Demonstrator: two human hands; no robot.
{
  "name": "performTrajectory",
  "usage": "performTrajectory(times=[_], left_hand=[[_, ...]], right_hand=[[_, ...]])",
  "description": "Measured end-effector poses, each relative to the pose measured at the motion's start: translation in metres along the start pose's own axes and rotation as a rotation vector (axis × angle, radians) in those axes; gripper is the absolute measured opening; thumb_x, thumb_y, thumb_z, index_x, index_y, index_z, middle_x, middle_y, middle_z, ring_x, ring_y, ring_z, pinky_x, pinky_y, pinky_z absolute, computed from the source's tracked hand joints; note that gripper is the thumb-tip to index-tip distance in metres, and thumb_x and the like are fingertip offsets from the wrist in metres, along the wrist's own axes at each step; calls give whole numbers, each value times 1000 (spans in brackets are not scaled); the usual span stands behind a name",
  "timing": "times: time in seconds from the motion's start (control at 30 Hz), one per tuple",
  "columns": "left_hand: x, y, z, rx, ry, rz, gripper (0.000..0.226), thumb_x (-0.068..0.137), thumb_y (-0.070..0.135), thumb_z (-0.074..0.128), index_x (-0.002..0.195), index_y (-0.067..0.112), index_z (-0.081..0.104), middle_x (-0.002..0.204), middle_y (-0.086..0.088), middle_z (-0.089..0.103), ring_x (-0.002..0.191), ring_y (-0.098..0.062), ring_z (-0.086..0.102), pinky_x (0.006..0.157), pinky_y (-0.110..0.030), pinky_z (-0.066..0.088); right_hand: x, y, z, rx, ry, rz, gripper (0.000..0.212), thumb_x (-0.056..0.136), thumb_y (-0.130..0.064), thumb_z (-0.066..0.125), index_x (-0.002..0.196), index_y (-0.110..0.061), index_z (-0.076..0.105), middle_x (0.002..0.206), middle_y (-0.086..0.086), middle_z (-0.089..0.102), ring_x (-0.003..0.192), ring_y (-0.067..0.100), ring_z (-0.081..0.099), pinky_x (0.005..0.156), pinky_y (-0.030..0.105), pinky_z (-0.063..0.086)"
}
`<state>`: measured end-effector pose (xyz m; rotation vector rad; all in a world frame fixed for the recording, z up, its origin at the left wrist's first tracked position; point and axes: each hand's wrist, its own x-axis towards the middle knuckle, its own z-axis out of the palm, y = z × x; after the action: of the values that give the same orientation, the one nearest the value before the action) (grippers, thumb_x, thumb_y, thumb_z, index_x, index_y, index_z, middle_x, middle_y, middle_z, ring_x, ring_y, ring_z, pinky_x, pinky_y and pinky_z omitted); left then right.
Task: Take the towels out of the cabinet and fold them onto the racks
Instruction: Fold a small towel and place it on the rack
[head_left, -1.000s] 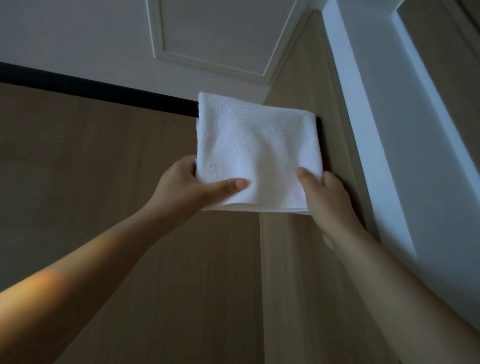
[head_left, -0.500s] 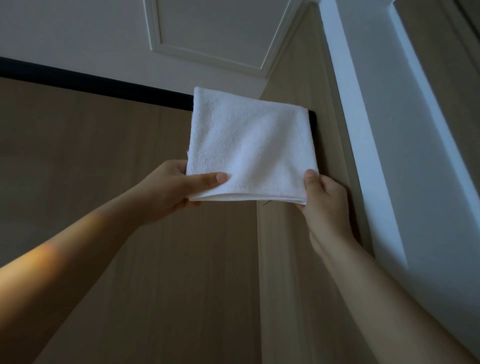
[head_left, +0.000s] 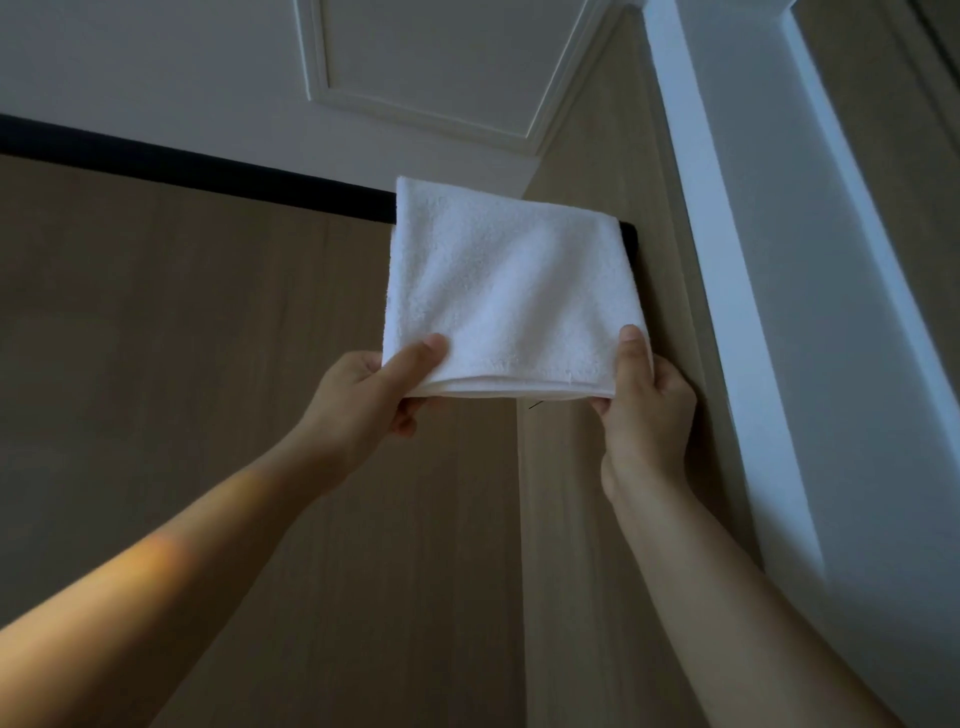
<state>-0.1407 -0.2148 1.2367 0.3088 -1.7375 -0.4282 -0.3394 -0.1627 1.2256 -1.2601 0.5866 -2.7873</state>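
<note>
A small white towel (head_left: 509, 286) hangs folded over the right end of a black rack bar (head_left: 197, 169) high on the wooden wall. My left hand (head_left: 363, 405) pinches the towel's lower left corner, thumb on the front. My right hand (head_left: 644, 410) pinches the lower right corner the same way. Both arms reach upward. The towel's back layer and the bar under it are hidden.
The bar runs left along a wood-panelled wall (head_left: 182, 389). A wood corner post (head_left: 582, 208) and a white door frame (head_left: 727, 260) stand just right of the towel. A white panelled ceiling (head_left: 415, 62) is above.
Both hands have slid outward to the towel's bottom corners, thumbs now nearer the edges. The towel hangs in the same place on the bar.
</note>
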Motion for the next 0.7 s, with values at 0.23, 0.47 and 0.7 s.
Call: performTrajectory(times=[0.23, 0.47, 0.7], left_hand=[[1, -3, -7, 113, 5, 10, 62, 87, 61, 52, 47, 15, 64, 50, 3, 57, 48, -8, 53, 53, -15, 48], [-15, -3, -19, 172, -76, -43, 55, 71, 67, 59, 79, 15, 74, 73, -2, 72, 59, -12, 67, 62, -24, 56], [-76, -28, -23, 580, -181, 57, 28, 81, 53, 62, 75, 27, 70, 68, 13, 68, 65, 1, 64, 61, -22, 49]], right_hand=[[-3, 9, 0, -87, 62, -69, 31, 96, -38, 59, 82, -11, 65, 75, -4, 65, 73, 9, 62, 75, 36, 54], [-19, 4, -21, -434, -20, -61, 44, 95, -30, 63, 131, -7, 54, 113, 5, 65, 100, 21, 65, 92, 41, 55], [-90, 2, -73, -947, -366, -169, 39, 89, -32, 69, 125, -22, 57, 114, -6, 62, 103, 13, 61, 86, 31, 52]])
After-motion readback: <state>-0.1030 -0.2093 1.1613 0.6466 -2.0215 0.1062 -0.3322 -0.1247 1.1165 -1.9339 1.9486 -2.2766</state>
